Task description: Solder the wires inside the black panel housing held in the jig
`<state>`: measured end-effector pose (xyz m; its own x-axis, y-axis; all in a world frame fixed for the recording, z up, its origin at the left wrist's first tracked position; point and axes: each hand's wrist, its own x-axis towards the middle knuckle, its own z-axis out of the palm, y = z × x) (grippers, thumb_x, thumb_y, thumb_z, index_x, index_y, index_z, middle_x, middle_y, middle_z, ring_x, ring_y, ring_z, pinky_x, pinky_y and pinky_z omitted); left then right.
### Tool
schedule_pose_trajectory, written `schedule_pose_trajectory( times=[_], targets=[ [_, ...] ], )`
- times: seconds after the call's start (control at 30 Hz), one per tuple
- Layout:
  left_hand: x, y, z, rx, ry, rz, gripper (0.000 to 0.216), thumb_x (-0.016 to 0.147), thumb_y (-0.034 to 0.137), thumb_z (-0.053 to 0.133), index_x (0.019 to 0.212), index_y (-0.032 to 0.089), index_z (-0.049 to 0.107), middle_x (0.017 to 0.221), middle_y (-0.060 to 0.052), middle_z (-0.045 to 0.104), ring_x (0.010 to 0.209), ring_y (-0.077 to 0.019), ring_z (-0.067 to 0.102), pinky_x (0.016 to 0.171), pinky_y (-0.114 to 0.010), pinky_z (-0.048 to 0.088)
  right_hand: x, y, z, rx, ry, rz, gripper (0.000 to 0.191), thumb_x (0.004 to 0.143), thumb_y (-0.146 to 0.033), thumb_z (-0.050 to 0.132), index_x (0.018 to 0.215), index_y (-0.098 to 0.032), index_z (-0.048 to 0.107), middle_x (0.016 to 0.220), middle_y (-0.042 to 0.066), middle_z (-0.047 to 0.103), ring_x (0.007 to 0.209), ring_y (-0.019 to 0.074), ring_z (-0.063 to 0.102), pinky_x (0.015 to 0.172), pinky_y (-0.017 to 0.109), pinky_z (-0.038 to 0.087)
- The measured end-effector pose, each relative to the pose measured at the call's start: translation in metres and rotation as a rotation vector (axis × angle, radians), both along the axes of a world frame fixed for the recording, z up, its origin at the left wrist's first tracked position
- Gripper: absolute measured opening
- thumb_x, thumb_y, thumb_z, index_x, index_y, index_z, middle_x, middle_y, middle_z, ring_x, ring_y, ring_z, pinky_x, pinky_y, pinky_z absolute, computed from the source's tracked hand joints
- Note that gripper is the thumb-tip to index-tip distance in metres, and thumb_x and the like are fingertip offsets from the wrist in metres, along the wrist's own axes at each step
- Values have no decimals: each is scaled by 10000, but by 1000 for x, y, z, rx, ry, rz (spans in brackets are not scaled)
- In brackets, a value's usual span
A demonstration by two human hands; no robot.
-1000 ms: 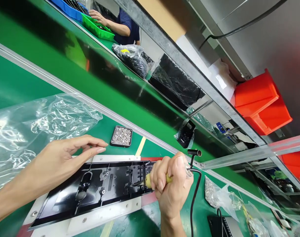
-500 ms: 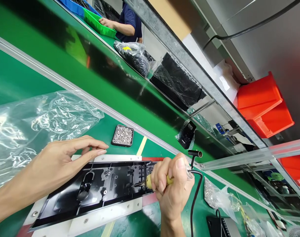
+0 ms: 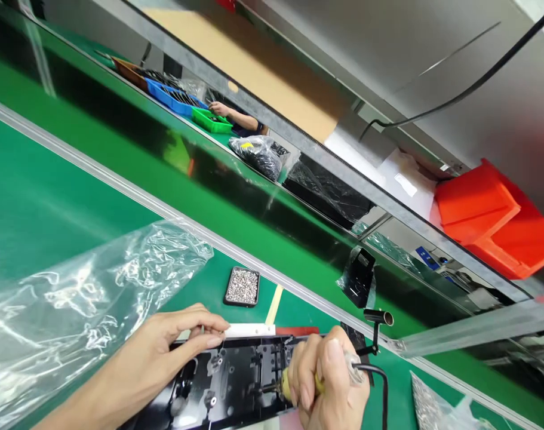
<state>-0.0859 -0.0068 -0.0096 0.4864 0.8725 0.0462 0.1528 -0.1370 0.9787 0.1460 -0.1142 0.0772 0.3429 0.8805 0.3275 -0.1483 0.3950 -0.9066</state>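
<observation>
A long black plastic panel (image 3: 236, 382) lies on a white fixture plate (image 3: 251, 329) at the bottom of the view. My left hand (image 3: 164, 352) rests at the panel's far edge, fingers together and extended, holding nothing. My right hand (image 3: 329, 385) is closed around a yellow-handled powered screwdriver (image 3: 284, 387) with a black cable (image 3: 381, 382); its tip sits on the panel's right part. A small black tray of silver screws (image 3: 242, 286) stands just beyond the panel.
A crumpled clear plastic bag (image 3: 74, 310) lies at the left on the green bench. A conveyor runs diagonally behind, carrying bagged black parts (image 3: 260, 155). Another person's hand (image 3: 220, 108) works in a green bin far off. Orange bins (image 3: 491, 215) hang at the right.
The view has tilted up, so panel and hands now sit lower in the frame. My left fingers have come down onto the panel's far edge. My right hand keeps the screwdriver on the panel.
</observation>
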Motion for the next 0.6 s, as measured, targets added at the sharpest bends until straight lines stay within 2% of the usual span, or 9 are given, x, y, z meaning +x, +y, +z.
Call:
schedule_pose_trajectory(
  times=[0.2,0.33,0.47,0.6],
  targets=[
    [2,-4,2,-246,-65,-101,668,954,942,784,1135,308,889,1157,-95,884,1132,-327,860,1009,-357,710,8,0,-13,70,27,74,473,1253,-409,540,807,-261,596,544,-60,494,465,124,349,457,244,371],
    [2,-5,5,-339,-108,-131,696,916,953,823,1168,308,897,1173,-105,894,1179,-334,851,1103,-375,697,9,-1,-14,84,23,96,464,1257,-397,523,818,-263,590,550,-62,486,475,124,347,466,242,378],
    [1,-6,15,-364,-116,-145,652,928,923,846,1128,305,898,1144,-89,889,1127,-293,836,1057,-327,667,8,0,-13,78,10,93,463,1258,-402,513,818,-268,564,548,-69,470,473,123,339,469,243,390],
    [6,-7,18,-304,-110,-146,666,939,937,802,1011,279,875,1004,-82,863,1003,-295,824,936,-359,679,6,-1,-14,66,-17,44,467,1249,-420,534,806,-276,536,545,-67,472,468,126,346,462,246,369]
  ],
)
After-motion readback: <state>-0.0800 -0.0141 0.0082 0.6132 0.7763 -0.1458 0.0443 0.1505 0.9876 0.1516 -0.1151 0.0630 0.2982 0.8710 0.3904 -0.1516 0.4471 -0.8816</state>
